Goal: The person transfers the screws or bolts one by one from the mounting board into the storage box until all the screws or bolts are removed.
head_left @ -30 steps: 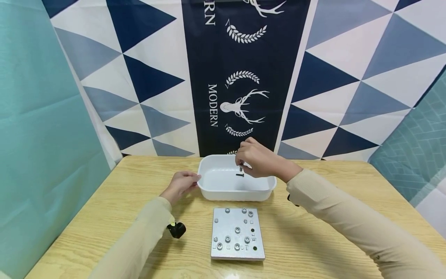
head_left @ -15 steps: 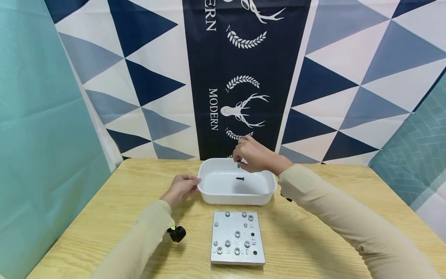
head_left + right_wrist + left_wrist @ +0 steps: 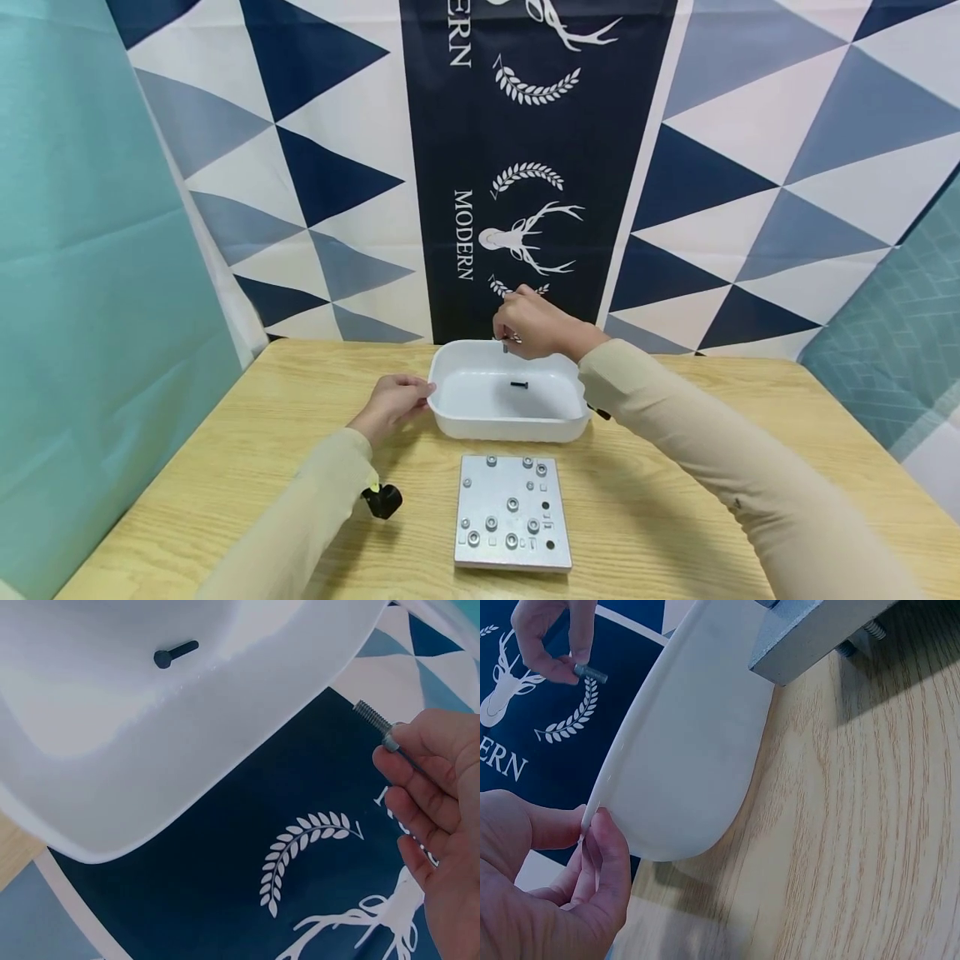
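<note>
- A patterned cloth (image 3: 540, 125) is hanging behind the tabletop's (image 3: 675, 500) far edge.
- The tabletop is carrying everything below, its side edges spreading toward the viewer.
- A white tray (image 3: 510, 430) is sitting along the far edge, near its middle.
- A metal plate (image 3: 491, 492) is lying on the near side of the tray, apart from it; bolt heads are dotting its top, and two dark holes are showing toward its right side.
- The left hand (image 3: 395, 397) is pinching the tray's left rim, its grip together on that wall.
- The right hand (image 3: 528, 323) is hovering by the tray's far rim, its grip clamped on a silver bolt.
- The silver bolt (image 3: 373, 718) is sitting between thumb and finger, threaded end pointing roughly downward.
- A dark bolt (image 3: 519, 385) is lying inside the tray, nearer the right hand, below and toward the viewer from that grip; its long axis is running left to right, head rightward, nothing visibly covering it.
</note>
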The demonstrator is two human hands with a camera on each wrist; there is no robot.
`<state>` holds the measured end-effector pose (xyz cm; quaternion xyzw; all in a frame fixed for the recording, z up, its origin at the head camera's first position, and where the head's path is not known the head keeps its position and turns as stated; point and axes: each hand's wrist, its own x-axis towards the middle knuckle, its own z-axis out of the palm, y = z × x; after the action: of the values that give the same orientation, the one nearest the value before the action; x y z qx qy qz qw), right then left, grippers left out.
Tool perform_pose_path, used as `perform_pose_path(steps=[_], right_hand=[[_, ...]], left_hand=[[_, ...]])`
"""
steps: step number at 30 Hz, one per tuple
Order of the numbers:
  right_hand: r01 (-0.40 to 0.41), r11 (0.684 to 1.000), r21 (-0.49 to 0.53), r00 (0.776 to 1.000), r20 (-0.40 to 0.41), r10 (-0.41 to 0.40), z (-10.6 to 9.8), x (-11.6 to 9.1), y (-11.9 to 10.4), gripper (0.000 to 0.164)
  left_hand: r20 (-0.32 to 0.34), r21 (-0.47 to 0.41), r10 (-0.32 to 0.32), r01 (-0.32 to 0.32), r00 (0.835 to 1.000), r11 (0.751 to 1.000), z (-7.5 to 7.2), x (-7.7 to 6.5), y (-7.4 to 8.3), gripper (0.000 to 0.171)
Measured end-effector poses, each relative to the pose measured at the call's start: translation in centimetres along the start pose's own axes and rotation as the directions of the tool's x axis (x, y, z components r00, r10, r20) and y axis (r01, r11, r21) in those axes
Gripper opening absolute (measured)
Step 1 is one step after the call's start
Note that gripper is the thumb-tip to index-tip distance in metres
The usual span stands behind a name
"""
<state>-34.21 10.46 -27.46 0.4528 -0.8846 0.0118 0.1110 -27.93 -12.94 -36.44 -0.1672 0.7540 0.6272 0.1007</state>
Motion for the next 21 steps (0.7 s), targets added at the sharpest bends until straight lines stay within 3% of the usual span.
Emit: perform_pose_path(steps=[12,21], right_hand=[[-0.031,0.999,0.017,0.999,0.031,0.03,2.6,1.3,1.2,0.009],[-0.039,0.999,0.022,0.998,0.057,0.037,3.2,1.1,1.4,0.009]], left_hand=[[0.001,0.001,0.017,-0.017,1.0,1.0,0.1,-0.1,-0.1,0.029],[-0.008,0.001,0.017,-0.017,1.0,1.0,0.0,-0.1,0.0,0.029]])
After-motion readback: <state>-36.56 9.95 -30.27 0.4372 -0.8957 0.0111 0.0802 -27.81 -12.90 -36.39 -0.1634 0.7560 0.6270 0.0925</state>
